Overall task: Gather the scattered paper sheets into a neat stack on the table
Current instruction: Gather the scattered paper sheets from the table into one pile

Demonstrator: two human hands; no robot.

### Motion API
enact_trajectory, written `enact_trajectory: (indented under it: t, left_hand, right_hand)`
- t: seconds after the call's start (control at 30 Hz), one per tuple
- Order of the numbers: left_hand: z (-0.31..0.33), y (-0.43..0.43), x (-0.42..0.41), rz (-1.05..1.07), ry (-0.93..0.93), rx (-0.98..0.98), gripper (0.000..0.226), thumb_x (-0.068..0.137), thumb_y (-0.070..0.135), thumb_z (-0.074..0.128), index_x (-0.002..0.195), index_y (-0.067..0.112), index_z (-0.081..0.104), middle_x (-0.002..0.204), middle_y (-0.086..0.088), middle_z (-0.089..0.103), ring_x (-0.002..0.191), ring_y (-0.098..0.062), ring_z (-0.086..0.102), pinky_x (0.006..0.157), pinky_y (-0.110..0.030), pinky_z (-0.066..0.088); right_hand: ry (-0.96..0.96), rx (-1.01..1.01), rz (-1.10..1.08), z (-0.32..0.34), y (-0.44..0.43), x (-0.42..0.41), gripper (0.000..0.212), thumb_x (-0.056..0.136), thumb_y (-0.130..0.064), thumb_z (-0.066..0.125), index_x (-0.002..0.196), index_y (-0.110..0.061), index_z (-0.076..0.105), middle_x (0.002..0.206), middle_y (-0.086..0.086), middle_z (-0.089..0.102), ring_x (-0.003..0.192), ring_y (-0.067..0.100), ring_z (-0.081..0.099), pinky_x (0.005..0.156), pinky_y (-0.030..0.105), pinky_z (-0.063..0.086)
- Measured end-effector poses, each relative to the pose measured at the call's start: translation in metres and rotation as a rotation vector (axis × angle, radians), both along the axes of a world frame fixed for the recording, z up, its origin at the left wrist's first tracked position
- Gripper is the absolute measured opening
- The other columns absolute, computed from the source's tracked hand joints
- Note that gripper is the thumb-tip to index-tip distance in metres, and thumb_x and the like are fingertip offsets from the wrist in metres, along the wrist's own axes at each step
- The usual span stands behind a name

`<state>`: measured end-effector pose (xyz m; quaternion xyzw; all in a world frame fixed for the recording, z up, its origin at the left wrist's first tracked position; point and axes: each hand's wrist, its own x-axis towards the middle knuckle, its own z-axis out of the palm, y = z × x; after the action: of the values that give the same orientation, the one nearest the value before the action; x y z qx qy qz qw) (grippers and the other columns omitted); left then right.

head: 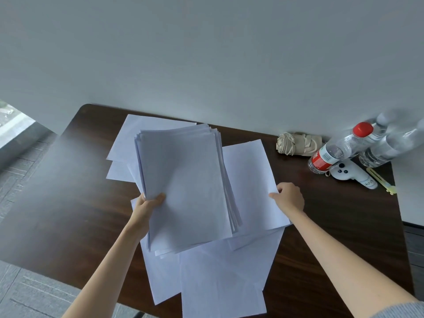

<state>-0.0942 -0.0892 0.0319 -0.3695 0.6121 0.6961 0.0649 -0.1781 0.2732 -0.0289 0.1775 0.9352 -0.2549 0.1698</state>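
The gathered stack (pixel 183 180) of white paper sheets is in the left hand (pixel 146 207), which grips it at the near left edge with the thumb on top and the fingers curled under. As far as we can tell it is lifted a little off the table (pixel 68 191). Its edges are fanned, most plainly along the right side and at the far corners, so we would not call it neat yet.

Just to the right of the stack lies a single loose sheet (pixel 250 180). The right hand (pixel 289 197) pinches its right edge between thumb and curled fingers. More loose sheets (pixel 220 283) overlap at the near edge of the table, partly under the stack, and a few others (pixel 128 134) stick out beyond its far left corner.

We judge the step in hand to be collecting: roughly half the paper is in the stack, and the sheet at the right is being taken up. The next move calls for sliding that sheet onto or under the stack without creasing it, then reaching for the near and far sheets, and last knocking the edges square.

Well apart, at the far right against the wall, stand clear water bottles (pixel 332 150), a folded beige umbrella (pixel 296 143), a white controller (pixel 346 173) and a yellow clip (pixel 380 180).
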Motion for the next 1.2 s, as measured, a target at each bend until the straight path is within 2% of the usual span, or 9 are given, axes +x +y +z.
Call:
enact_trajectory:
  t: [0.13,0.3,0.43,0.53,0.63,0.77,0.97,1.07,1.2]
  left_hand:
    - [-0.009,0.005,-0.007,-0.044,-0.030,0.021,0.014,0.091,0.004,0.062,0.099,0.013,0.068,0.077,-0.002,0.072,0.070,-0.022,0.066,0.061,-0.032,0.055]
    - [-0.019,0.013,-0.011,-0.066,-0.046,0.030,0.019,0.091,0.004,0.061,0.109,0.008,0.065,0.084,-0.008,0.070,0.067,-0.020,0.067,0.059,-0.031,0.056]
    - [-0.023,0.017,-0.010,-0.060,-0.056,0.037,0.014,0.091,0.002,0.061,0.101,0.010,0.067,0.076,-0.004,0.072,0.061,-0.017,0.068,0.055,-0.030,0.056]
    - [-0.024,0.018,-0.008,-0.058,-0.059,0.034,0.016,0.090,0.002,0.062,0.105,0.007,0.066,0.079,-0.007,0.070,0.061,-0.018,0.067,0.058,-0.032,0.056]
    - [-0.025,0.016,-0.004,-0.052,-0.051,0.047,0.022,0.090,0.003,0.063,0.112,0.005,0.064,0.087,-0.011,0.069,0.068,-0.022,0.066,0.064,-0.034,0.055]
    - [-0.023,0.006,0.004,-0.020,-0.041,0.067,0.023,0.090,0.004,0.063,0.113,0.007,0.065,0.092,-0.010,0.069,0.076,-0.024,0.065,0.068,-0.034,0.054]
    - [-0.017,-0.004,0.026,0.057,-0.038,0.103,0.014,0.090,0.005,0.064,0.099,0.013,0.070,0.083,-0.003,0.075,0.079,-0.026,0.066,0.074,-0.037,0.055]
    - [-0.019,-0.013,0.044,0.102,-0.031,0.106,0.023,0.087,0.006,0.068,0.109,0.012,0.070,0.102,-0.011,0.074,0.088,-0.030,0.067,0.086,-0.043,0.053]
    - [-0.018,-0.019,0.066,0.127,-0.022,0.115,0.040,0.084,0.007,0.071,0.123,0.007,0.061,0.103,-0.012,0.071,0.083,-0.028,0.067,0.076,-0.040,0.055]
  right_hand:
    - [-0.048,0.176,-0.048,0.002,-0.007,-0.003,0.056,0.068,-0.030,0.084,0.107,-0.007,0.052,0.110,0.012,0.056,0.105,0.029,0.055,0.066,0.037,0.047]
    - [-0.138,0.160,-0.106,-0.001,-0.015,-0.009,0.041,0.077,-0.019,0.077,0.107,-0.003,0.054,0.112,0.014,0.064,0.104,0.033,0.061,0.077,0.038,0.050]
    - [-0.128,0.168,-0.132,0.000,-0.022,-0.009,0.038,0.082,-0.014,0.071,0.114,-0.003,0.054,0.124,0.016,0.049,0.111,0.035,0.053,0.077,0.038,0.046]
    - [-0.141,0.088,-0.173,0.002,-0.024,-0.010,0.037,0.084,-0.007,0.065,0.115,-0.001,0.047,0.116,0.017,0.058,0.105,0.037,0.060,0.074,0.038,0.047]
    - [-0.036,0.032,-0.049,-0.001,-0.020,-0.007,0.012,0.084,-0.003,0.056,0.082,-0.009,0.046,0.089,0.012,0.059,0.078,0.031,0.057,0.060,0.033,0.039]
    - [0.121,-0.217,0.047,0.003,-0.008,-0.007,0.040,0.090,-0.007,0.055,0.064,-0.015,0.025,0.060,0.005,0.033,0.057,0.018,0.029,0.055,0.030,0.019]
    - [-0.036,-0.340,0.275,0.023,0.009,-0.028,0.023,0.088,-0.011,0.065,0.080,0.009,0.055,0.070,0.016,0.054,0.065,0.021,0.046,0.061,0.031,0.031]
    - [-0.126,-0.307,0.429,0.025,0.005,-0.026,0.012,0.086,-0.012,0.067,0.089,-0.001,0.067,0.079,0.011,0.065,0.069,0.022,0.057,0.063,0.035,0.042]
    - [-0.179,-0.135,0.583,0.027,-0.016,-0.008,0.007,0.083,-0.009,0.062,0.077,-0.007,0.063,0.070,0.003,0.055,0.065,0.018,0.048,0.059,0.030,0.033]
